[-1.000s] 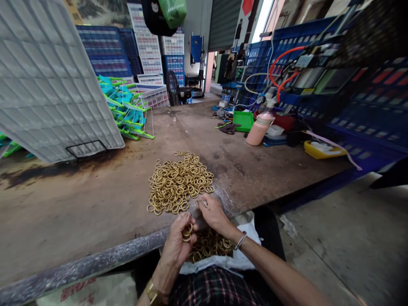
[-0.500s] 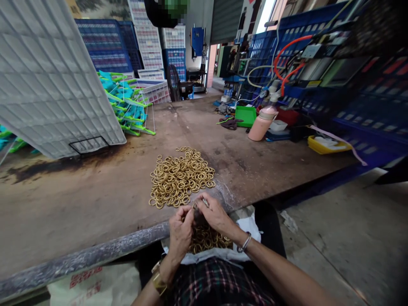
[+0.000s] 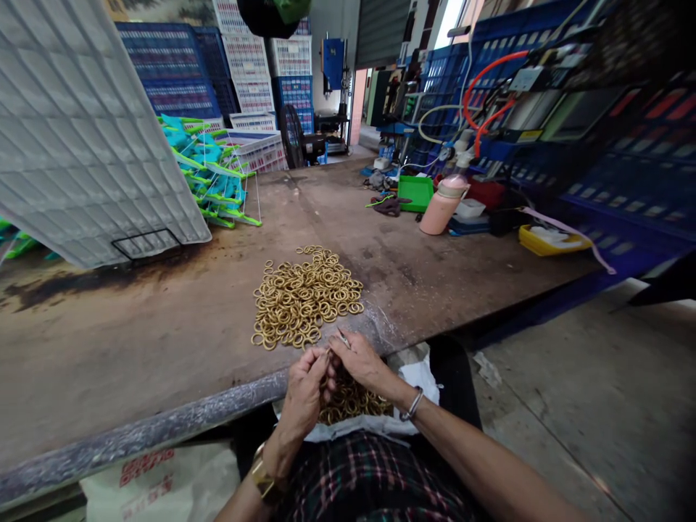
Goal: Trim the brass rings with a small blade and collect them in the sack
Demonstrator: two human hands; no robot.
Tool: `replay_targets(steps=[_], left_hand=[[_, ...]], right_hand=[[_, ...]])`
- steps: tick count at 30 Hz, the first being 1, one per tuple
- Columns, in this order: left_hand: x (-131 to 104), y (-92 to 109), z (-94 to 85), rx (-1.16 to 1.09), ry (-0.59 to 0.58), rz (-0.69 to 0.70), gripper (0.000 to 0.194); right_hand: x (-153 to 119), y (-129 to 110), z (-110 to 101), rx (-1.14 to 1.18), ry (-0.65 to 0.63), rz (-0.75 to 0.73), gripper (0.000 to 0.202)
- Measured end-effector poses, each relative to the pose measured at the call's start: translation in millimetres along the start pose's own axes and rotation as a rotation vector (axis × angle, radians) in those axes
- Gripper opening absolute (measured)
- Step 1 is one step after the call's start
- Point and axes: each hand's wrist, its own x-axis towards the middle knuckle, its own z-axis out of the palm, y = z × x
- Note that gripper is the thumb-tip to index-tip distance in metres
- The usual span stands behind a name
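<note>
The left hand (image 3: 303, 388) has thumb and forefinger pinched together, apparently on a ring mostly hidden by the fingers. The right hand (image 3: 363, 362) meets it fingertip to fingertip, with a slim metal tool (image 3: 343, 338) caught between its fingers; that grip probably leaves the tip free while the two hands steady one small piece. The brass rings (image 3: 307, 297) lie in a loose heap on the desk (image 3: 179, 341), just beyond the hands and so within easy reach. More rings fill an open white bag (image 3: 353, 428) at the lap, below the hands, where anything let go would likely drop in.
</note>
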Motion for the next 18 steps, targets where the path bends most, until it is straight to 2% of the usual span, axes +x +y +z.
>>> replay_targets(steps=[4,7,9,18], left_hand=[[0.6,0.9,-0.4,0.041,0.024,0.025,0.031],[0.7,1.8,-0.5,0.098,0.041,0.047,0.032],[0.1,2.4,-0.1,0.141,0.049,0.063,0.032],[-0.2,1.8,0.0,0.219,0.084,0.113,0.034]], right_hand=[[-1.4,4.7,-3.3,-0.258,0.026,-0.048,0.024],[-5.3,9.7,-4.0,-0.496,-0.061,-0.149,0.014],[-7.7,10.2,-4.2,-0.591,-0.117,-0.173,0.015],[-7.3,2.4,-1.5,-0.786,-0.22,-0.08,0.024]])
